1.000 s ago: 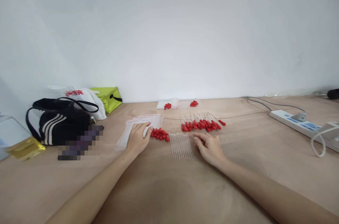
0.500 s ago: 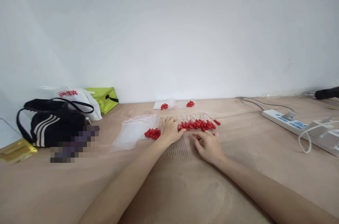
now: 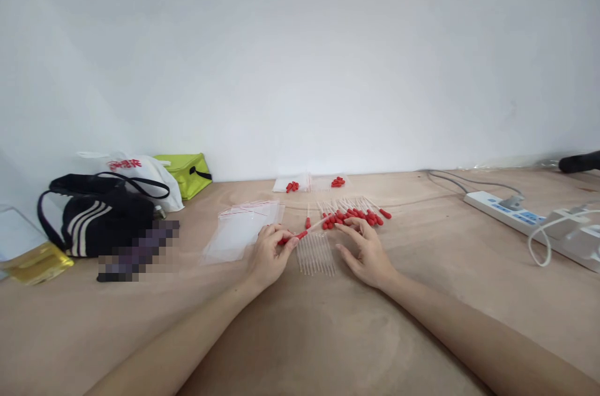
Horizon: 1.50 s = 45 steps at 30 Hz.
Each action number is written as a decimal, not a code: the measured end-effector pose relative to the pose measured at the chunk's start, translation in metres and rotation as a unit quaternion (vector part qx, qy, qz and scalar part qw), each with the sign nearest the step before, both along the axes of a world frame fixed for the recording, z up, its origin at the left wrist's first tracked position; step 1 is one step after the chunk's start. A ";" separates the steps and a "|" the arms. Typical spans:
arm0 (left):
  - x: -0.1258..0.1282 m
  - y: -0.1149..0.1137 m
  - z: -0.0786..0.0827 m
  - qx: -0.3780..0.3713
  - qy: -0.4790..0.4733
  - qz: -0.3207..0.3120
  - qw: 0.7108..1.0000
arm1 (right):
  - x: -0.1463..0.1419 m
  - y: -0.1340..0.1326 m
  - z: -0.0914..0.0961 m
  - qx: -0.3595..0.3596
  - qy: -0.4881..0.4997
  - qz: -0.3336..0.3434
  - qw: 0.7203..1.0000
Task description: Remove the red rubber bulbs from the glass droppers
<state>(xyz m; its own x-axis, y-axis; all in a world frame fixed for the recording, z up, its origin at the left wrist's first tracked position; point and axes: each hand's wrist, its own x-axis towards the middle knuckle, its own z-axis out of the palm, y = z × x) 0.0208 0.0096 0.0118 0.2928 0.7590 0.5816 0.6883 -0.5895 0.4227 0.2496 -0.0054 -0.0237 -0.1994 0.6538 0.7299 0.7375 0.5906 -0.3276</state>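
My left hand [image 3: 272, 252] pinches a red-bulbed dropper [image 3: 302, 235], its thin pale stem slanting up to the right. In front of it, a row of thin clear tubes [image 3: 316, 255] lies side by side on the table. My right hand [image 3: 365, 252] is open at the right of that row, fingers apart and fingertips close to a pile of red-bulbed droppers [image 3: 347, 215]. One dropper [image 3: 308, 221] lies by itself left of the pile. The left hand hides most of the loose red bulbs beneath it.
Clear zip bags [image 3: 241, 230] lie left of my left hand. Farther back, small bags with red bulbs [image 3: 338, 182] rest near the wall. A black bag [image 3: 107, 221] and a lime-green box bag [image 3: 187, 174] stand at left. A power strip [image 3: 506, 208] with cables is at right.
My left hand has drawn back and left from the tubes and pile, and now holds a dropper. One dropper lies apart from the pile. My right hand has spread its fingers.
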 end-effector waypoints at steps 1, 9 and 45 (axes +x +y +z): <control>-0.003 -0.003 -0.003 0.005 -0.003 -0.019 1.000 | 0.000 -0.002 0.002 0.008 -0.029 0.008 1.000; -0.001 -0.003 -0.009 -0.003 -0.007 -0.082 0.997 | -0.006 -0.008 0.011 0.061 -0.144 0.015 0.988; -0.003 -0.011 -0.011 0.182 0.053 -0.116 0.975 | 0.012 -0.008 0.008 0.039 -0.084 0.037 0.995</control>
